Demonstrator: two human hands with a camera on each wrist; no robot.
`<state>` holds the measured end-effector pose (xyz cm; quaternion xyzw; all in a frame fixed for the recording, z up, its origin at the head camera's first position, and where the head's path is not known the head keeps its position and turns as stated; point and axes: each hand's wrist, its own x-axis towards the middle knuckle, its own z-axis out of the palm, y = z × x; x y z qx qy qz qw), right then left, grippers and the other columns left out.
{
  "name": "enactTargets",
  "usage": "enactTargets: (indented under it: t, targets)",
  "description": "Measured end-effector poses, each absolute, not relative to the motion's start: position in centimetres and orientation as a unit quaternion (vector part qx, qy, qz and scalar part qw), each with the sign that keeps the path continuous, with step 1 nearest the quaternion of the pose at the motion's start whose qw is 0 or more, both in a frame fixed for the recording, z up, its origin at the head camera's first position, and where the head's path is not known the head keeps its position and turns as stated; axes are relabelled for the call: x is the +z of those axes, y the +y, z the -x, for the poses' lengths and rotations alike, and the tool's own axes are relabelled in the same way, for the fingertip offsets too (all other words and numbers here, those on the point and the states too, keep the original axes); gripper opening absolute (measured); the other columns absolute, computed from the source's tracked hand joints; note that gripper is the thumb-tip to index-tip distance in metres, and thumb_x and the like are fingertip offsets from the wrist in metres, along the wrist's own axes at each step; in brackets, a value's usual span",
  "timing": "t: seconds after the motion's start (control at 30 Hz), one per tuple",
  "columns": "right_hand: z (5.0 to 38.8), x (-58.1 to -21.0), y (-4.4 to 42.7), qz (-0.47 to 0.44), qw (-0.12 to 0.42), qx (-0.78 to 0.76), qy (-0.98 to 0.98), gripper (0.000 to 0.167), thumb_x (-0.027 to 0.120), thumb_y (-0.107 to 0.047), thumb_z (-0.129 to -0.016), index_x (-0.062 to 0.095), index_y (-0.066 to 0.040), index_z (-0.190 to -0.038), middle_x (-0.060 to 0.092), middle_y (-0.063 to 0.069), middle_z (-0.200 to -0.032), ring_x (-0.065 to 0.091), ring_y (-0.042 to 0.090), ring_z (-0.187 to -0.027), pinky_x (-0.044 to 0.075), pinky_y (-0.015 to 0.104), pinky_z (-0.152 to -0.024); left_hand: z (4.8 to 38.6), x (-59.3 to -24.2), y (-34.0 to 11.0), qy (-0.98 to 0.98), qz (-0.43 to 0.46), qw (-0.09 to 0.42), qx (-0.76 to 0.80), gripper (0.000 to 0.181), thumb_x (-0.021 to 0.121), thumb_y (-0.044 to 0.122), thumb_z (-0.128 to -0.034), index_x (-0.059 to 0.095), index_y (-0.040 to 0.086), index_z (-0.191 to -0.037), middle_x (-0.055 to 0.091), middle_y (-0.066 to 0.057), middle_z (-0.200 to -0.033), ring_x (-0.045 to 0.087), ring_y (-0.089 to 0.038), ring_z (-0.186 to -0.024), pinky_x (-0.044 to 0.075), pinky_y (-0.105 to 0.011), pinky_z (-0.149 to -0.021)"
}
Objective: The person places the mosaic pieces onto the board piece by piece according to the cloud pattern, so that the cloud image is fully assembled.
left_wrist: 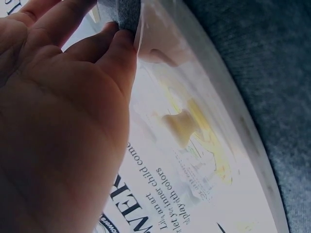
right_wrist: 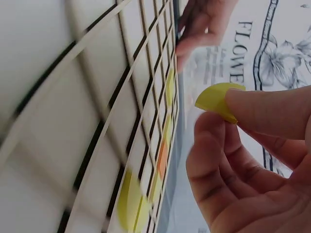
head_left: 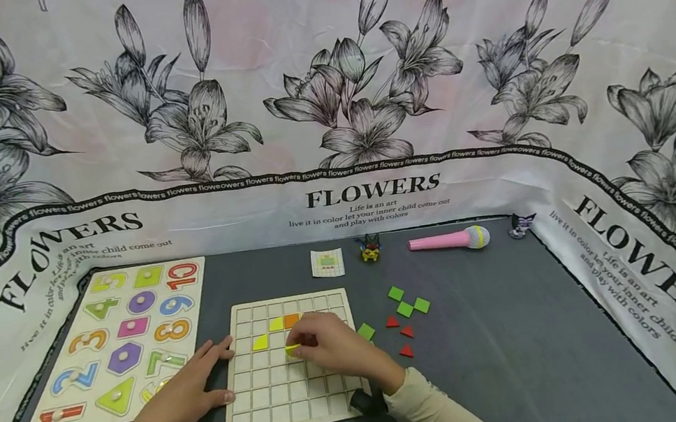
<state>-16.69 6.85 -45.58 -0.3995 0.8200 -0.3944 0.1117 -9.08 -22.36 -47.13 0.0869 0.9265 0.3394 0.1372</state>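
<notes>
My right hand (head_left: pixel 335 345) is over the middle of a pale wooden grid board (head_left: pixel 293 413). Between thumb and fingertips it pinches a small yellow tile (right_wrist: pixel 214 99), which shows a curved edge in the right wrist view. Yellow tiles (head_left: pixel 260 342) and an orange tile (head_left: pixel 291 321) lie in the upper cells. Another yellow tile (right_wrist: pixel 129 201) on the board appears in the right wrist view; in the head view my right hand covers part of that area. My left hand (head_left: pixel 177 396) rests at the board's left edge, fingers extended and thumb touching the rim.
Right of the board lie several green squares (head_left: pixel 405 310) and red triangles (head_left: pixel 406 351). Behind are a pattern card (head_left: pixel 327 263), a small yellow figure (head_left: pixel 371 248), a pink toy microphone (head_left: pixel 443 242) and a dark figurine (head_left: pixel 520 225). A number puzzle (head_left: pixel 82 341) sits left, partly under my left arm.
</notes>
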Motion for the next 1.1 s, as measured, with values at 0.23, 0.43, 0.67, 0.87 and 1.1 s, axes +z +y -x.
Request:
enactTargets:
  t: [0.23,0.43,0.67,0.87,1.1]
  targets:
    - [17.2,-45.9,3.0,0.402,0.125,-0.380,0.824,0.007,0.076,-0.003,-0.099,0.078,-0.009,-0.104,0.071,-0.007,-0.090,0.059,-0.002,-0.077,0.049,0.017,-0.073,9.0,-46.9,-22.4,0.926,-0.089,0.129,0.343,0.068,0.088,0.022,-0.0900,0.058,0.005,-0.149,0.037,-0.025,-0.168,0.024,-0.058,-0.154,0.033,-0.074,-0.113]
    - [17.6,-46.4,1.5,0.416,0.102,-0.320,0.845,0.008,0.075,-0.002,-0.098,0.078,-0.009,-0.099,0.069,-0.008,-0.085,0.054,0.000,-0.071,0.044,0.015,-0.068,9.1,-46.8,-22.2,0.927,-0.091,0.127,0.342,0.073,0.088,0.022,-0.0893,0.055,0.004,-0.152,0.038,-0.027,-0.166,0.025,-0.058,-0.153,0.033,-0.075,-0.113]
    - [17.8,-46.7,0.9,0.423,0.105,-0.284,0.854,0.008,0.075,-0.004,-0.099,0.077,-0.010,-0.095,0.069,-0.006,-0.084,0.053,0.000,-0.069,0.043,0.015,-0.066,9.2,-46.8,-22.4,0.930,-0.087,0.133,0.331,0.072,0.088,0.023,-0.0898,0.056,0.004,-0.151,0.038,-0.026,-0.166,0.024,-0.058,-0.154,0.034,-0.074,-0.113]
    - [18.1,-46.3,0.1,0.440,0.091,-0.240,0.861,0.018,0.073,-0.002,-0.099,0.071,-0.012,-0.084,0.060,-0.008,-0.074,0.048,0.003,-0.064,0.037,0.016,-0.063,9.3,-46.9,-22.5,0.929,-0.085,0.133,0.335,0.075,0.088,0.024,-0.0899,0.054,0.004,-0.153,0.038,-0.027,-0.166,0.023,-0.057,-0.154,0.033,-0.074,-0.113]
    - [17.9,-46.5,-0.4,0.425,0.090,-0.221,0.873,0.030,0.074,-0.004,-0.099,0.058,-0.016,-0.076,0.049,-0.010,-0.067,0.043,0.004,-0.062,0.032,0.018,-0.059,9.2,-47.0,-22.4,0.926,-0.081,0.136,0.342,0.075,0.088,0.024,-0.0898,0.054,0.003,-0.153,0.037,-0.027,-0.167,0.023,-0.057,-0.154,0.033,-0.073,-0.114]
